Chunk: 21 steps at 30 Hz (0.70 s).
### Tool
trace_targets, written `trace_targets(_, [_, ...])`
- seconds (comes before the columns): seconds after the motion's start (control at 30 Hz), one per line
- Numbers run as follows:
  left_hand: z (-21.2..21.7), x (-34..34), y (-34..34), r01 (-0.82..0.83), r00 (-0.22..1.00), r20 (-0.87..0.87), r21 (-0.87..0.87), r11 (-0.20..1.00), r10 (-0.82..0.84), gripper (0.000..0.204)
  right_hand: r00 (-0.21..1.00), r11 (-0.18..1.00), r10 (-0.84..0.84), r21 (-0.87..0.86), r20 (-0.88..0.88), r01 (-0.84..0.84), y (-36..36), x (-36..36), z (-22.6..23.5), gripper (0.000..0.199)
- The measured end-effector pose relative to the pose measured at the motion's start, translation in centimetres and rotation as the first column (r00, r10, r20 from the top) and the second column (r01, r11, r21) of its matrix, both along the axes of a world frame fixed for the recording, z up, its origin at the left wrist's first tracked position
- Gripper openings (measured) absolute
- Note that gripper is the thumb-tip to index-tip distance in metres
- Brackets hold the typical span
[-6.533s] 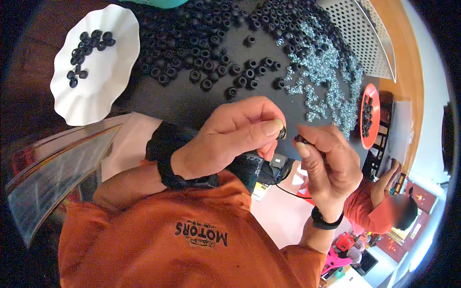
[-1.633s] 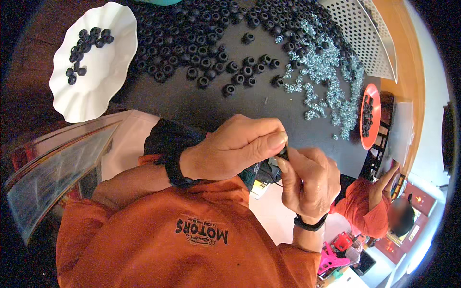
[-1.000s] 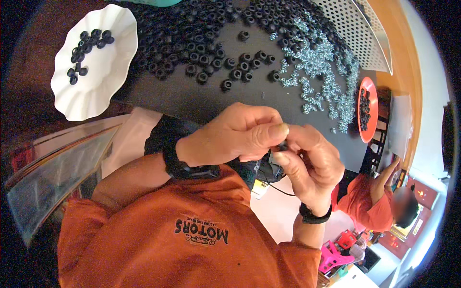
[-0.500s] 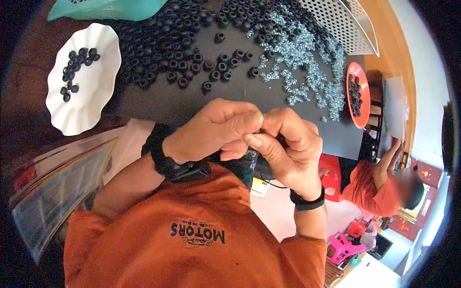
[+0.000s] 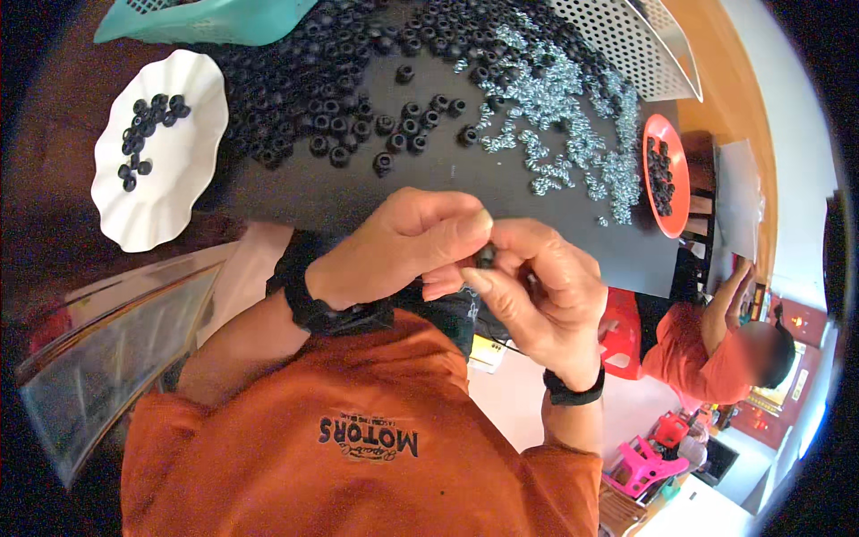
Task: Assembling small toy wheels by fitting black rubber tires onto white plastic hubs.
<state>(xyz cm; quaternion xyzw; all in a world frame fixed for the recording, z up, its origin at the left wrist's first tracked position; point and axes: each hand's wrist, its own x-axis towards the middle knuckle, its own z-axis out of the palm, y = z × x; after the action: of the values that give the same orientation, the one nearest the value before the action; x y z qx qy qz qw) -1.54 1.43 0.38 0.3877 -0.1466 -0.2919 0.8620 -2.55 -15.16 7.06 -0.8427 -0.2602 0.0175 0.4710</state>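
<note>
My left hand (image 5: 407,240) and my right hand (image 5: 550,286) meet just in front of the dark work surface, fingertips together. A small dark piece (image 5: 486,257) shows between them, pinched by both hands; its exact kind is mostly hidden by the fingers. Beyond the hands, many round black pieces with holes (image 5: 338,125) lie scattered on the surface. Small silvery coil springs (image 5: 564,116) are heaped to their right. On the left, a white wavy-edged dish (image 5: 170,210) holds several black pieces. At the right edge, an orange-red plate (image 5: 677,174) carries more small dark pieces.
A teal basket (image 5: 206,27) stands at the far left, and a white perforated basket (image 5: 626,49) at the far right. Another person in an orange shirt (image 5: 689,353) sits to the right. A pink plastic stool (image 5: 642,465) is on the floor near that person.
My fingertips have parted slightly, so the small dark piece now shows between them. My right hand has shifted a little to the right. The pieces on the surface lie as before.
</note>
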Motion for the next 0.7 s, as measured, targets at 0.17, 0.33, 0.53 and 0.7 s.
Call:
trace_targets(0.17, [-0.2,0.0,-0.1,-0.046,0.998,0.042,0.046,0.998,0.044,0.041,0.863,0.871,-0.491,-0.080,-0.113,0.485,-4.1,-0.2,3.5,0.021])
trace_targets(0.33, [0.0,0.0,-0.4,-0.009,0.999,0.038,0.039,0.999,0.007,0.038,0.773,0.729,-0.609,-0.258,0.178,0.634,-15.8,6.0,1.4,0.024])
trace_targets(0.53, [0.0,0.0,-0.8,-0.012,1.000,0.026,0.049,0.999,0.010,0.035,0.675,0.628,-0.727,-0.276,0.126,0.728,-20.2,7.3,1.1,0.034])
trace_targets(0.7, [0.0,-0.4,-0.3,-0.108,0.991,0.096,0.130,0.986,0.095,0.034,0.698,0.706,-0.122,-0.433,0.705,0.561,-13.7,1.1,4.8,0.028])
